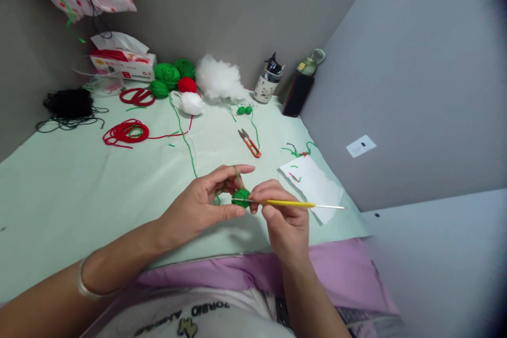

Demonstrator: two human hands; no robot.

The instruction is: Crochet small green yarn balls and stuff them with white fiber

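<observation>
A small round green crochet piece (pixel 240 198) is pinched between the thumb and fingers of my left hand (pixel 209 194). Green yarn (pixel 236 174) runs from it up over my left index finger, which is stretched out. My right hand (pixel 285 215) grips a crochet hook (pixel 289 203) with a yellow handle and metal ends. The hook's left end lies across the green piece; its other end points right. Whether a loop sits on the hook is too small to tell.
Behind my hands lie orange thread snips (pixel 249 143) and two little green balls (pixel 244 110). Green yarn balls (pixel 167 76), white stuffing (pixel 219 79), a tissue box (pixel 124 63), red scissors (pixel 137 96) and a cup (pixel 267 84) stand farther back. A torn white paper (pixel 317 190) lies at right.
</observation>
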